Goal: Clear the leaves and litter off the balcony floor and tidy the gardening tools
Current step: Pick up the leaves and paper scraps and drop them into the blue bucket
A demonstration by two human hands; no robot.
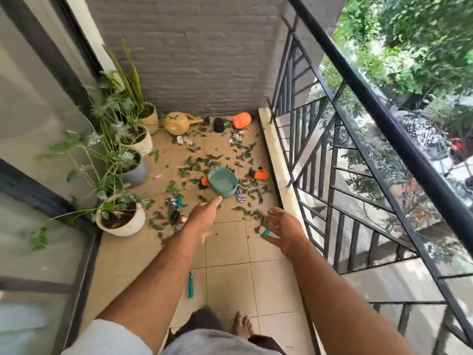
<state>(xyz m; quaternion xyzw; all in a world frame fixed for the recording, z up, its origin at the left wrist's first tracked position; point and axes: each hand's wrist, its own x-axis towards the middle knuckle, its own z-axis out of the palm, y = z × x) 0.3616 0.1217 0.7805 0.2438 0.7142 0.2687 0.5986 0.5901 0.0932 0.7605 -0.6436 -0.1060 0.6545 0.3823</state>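
No text, label, brand, number or sign is showing legibly anywhere in the frame. The crumpled wrappers (184,140) lying among the leaves in the upper middle are carrying printed colours, but the print is reading only as blur, too small to make out.

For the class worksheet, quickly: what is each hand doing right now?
Left hand: open, fingers extended toward the teal basin, holding nothing.
Right hand: open, fingers spread, holding nothing.
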